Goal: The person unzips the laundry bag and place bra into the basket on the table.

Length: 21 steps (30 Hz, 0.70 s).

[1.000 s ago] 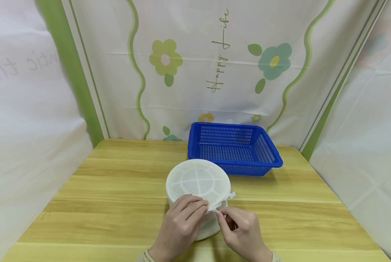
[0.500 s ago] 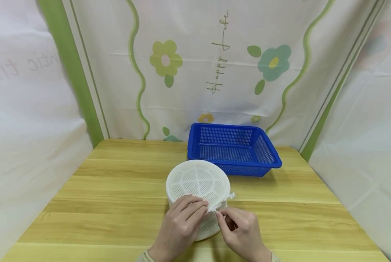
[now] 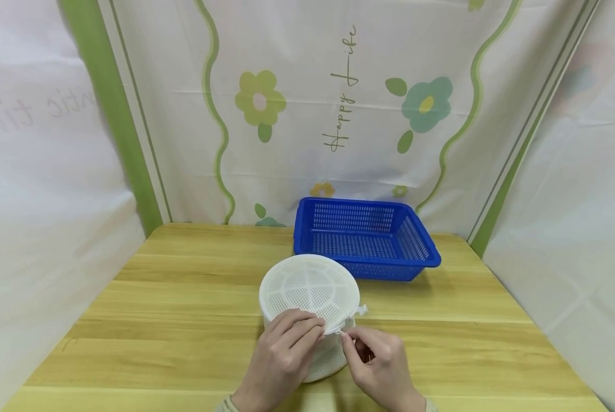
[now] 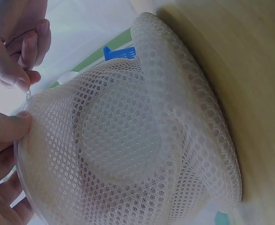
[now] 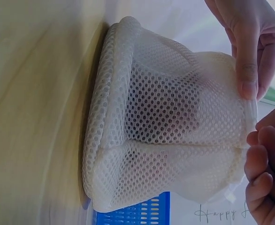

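Note:
A round white mesh laundry bag (image 3: pixel 309 286) stands upright on the table in the head view, its flat top facing up. My left hand (image 3: pixel 286 349) grips the bag's upper rim at the near side, fingers over the top and thumb on the side, as the left wrist view shows. Just right of it, my right hand (image 3: pixel 381 363) pinches the small white zipper pull (image 3: pixel 339 332) at the rim. Through the mesh wall (image 5: pixel 163 108) in the right wrist view, a darker, pinkish patch shows; what it is I cannot tell.
Behind the bag, slightly to the right, a blue perforated plastic basket (image 3: pixel 364 269) sits on the wooden table (image 3: pixel 158 320). A white curtain with printed flowers (image 3: pixel 307 114) hangs along the table's back, and white cloth closes both sides.
Everything appears slightly lower in the head view, as the camera has tilted a little. Both hands keep their hold on the bag and zipper pull, with no clear movement between them.

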### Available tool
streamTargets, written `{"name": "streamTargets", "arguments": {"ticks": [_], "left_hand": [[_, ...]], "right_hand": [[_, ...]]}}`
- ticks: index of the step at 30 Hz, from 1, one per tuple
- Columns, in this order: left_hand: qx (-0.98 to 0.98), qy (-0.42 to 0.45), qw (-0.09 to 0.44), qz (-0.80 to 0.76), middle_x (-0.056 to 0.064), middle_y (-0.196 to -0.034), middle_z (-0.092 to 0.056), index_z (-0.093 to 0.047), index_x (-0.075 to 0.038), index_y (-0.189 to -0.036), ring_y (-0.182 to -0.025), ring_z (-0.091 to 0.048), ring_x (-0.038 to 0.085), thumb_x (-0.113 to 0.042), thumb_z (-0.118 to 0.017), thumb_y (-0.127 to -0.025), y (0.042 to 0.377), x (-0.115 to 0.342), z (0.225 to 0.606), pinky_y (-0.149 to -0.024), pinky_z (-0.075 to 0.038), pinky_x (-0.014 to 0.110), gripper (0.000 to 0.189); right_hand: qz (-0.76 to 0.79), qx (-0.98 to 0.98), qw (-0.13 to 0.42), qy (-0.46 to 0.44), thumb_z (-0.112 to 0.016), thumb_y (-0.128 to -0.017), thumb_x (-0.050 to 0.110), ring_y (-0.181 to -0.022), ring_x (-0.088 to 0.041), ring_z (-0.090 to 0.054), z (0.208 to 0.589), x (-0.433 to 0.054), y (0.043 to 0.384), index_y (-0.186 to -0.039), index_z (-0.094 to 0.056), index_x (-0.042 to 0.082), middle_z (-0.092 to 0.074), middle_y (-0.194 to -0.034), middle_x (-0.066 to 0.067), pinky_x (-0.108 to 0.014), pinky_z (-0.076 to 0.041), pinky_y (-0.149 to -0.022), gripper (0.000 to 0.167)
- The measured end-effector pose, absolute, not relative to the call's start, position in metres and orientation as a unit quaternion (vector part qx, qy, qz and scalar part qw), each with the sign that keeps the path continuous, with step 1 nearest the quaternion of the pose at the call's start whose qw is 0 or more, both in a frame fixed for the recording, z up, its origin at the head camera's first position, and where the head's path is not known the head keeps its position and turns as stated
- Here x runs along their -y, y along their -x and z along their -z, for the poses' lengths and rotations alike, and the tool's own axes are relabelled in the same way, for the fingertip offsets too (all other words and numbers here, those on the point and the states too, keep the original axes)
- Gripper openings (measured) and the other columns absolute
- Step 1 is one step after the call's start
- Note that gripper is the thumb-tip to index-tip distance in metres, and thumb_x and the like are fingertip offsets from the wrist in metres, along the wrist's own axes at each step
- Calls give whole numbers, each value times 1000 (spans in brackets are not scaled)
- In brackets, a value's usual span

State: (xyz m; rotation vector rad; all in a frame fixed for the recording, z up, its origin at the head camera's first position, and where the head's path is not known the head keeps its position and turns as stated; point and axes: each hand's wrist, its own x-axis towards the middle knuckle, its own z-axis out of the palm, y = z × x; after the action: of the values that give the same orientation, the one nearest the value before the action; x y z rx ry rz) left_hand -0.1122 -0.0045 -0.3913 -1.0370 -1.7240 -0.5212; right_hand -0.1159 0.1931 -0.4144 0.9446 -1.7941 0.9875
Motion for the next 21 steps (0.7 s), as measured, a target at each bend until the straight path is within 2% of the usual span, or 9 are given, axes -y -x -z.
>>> {"name": "streamTargets", "arguments": {"ticks": [7, 14, 21], "left_hand": [[723, 425, 495, 225, 9, -98, -71, -74, 1, -94, -92, -66, 24, -8, -52, -101, 112, 4, 396, -85, -55, 36, 26], [719, 436, 487, 236, 11, -103, -71, -74, 2, -98, -96, -66, 26, -9, -57, -99, 115, 3, 399, -86, -55, 36, 20], [717, 436, 493, 229, 10, -101, -71, -74, 2, -96, -93, -65, 25, -9, -54, -100, 115, 3, 397, -84, -55, 35, 23]], "right_hand": [[-403, 717, 416, -388, -68, -80, -1, -50, 6, -41, 414, -193, 116, -76, -66, 10, -49, -60, 12, -5, -33, -41, 12], [-403, 689, 398, -453, -62, -92, 3, -52, 7, -42, 405, -186, 114, -80, -66, 5, -52, -61, 8, -1, -33, -45, 12], [-394, 690, 399, -457, -61, -95, 7, -51, 7, -41, 407, -185, 114, -78, -65, 6, -50, -61, 9, -2, -33, -43, 17]]}}
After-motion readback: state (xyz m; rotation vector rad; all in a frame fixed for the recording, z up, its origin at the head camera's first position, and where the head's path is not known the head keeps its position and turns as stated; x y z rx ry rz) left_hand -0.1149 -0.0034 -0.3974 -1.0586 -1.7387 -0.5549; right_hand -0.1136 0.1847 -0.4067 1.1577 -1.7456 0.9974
